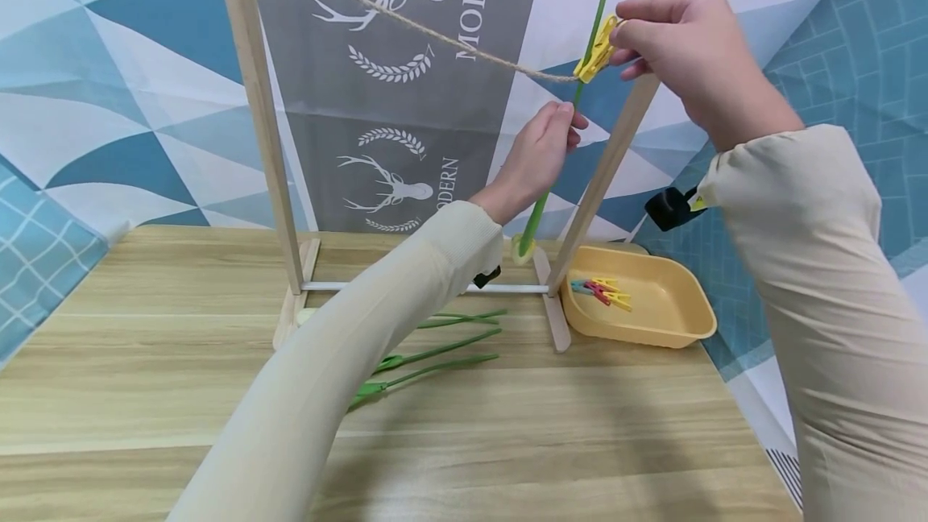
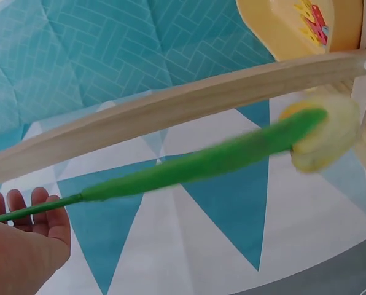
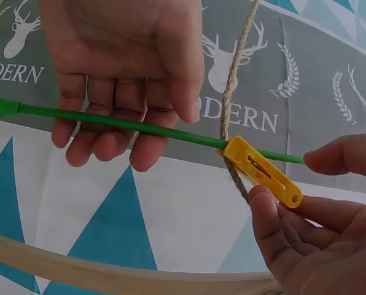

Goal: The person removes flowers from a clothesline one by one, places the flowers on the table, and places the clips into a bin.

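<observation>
A yellow clothespin (image 3: 263, 172) clips the green stem of an artificial tulip (image 1: 536, 220) to a twine line (image 1: 449, 40). The flower hangs head down, its pale yellow bloom (image 2: 331, 132) blurred in the left wrist view. My left hand (image 1: 535, 150) lies along the stem below the clip, its loosely bent fingers behind the stem in the right wrist view. Beside the clothespin is my right hand (image 1: 689, 51), its thumb and fingers spread apart around the handle end. Its thumb tip is close to the stem's end; whether it touches cannot be told.
A wooden frame, with a left post (image 1: 261, 119) and a right post (image 1: 605, 176), carries the twine. Several green stems (image 1: 442, 353) lie on the wooden table (image 1: 145, 393), partly behind my left sleeve. A yellow basin (image 1: 670, 296) at right holds several colored clothespins (image 1: 605, 291).
</observation>
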Demonstrator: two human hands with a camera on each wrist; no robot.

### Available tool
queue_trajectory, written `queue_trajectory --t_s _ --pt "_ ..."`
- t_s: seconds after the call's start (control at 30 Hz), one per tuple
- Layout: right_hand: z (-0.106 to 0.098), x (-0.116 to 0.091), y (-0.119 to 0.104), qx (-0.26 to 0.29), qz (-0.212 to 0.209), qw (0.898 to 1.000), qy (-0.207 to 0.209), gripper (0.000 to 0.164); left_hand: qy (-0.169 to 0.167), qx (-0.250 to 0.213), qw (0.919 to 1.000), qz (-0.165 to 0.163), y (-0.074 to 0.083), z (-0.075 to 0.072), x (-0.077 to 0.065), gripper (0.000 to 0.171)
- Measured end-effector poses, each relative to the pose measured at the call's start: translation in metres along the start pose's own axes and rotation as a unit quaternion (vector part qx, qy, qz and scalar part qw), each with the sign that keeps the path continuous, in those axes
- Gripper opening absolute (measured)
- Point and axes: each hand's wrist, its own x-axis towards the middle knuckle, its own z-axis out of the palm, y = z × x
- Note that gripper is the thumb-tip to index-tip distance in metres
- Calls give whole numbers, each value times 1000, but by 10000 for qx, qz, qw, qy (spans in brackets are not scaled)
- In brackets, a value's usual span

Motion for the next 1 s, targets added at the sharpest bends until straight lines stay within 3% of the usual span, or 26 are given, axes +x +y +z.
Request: queue_trajectory --t_s 0.3,0.5,0.83,1.0 --pt "0 3 1 135 -67 9995 -266 51 1 -642 9979 -67 2 3 -1 31" --pt "-1 5 2 382 -193 9986 -295 54 -13 -1238 9923 23 4 5 -1 29" --pt "-10 4 5 1039 -116 9940 -314 55 -317 -1155 9927 130 7 5 -5 29" --pt "-15 1 5 909 -104 9949 -420 53 -332 -1271 9911 229 8 5 -5 30"
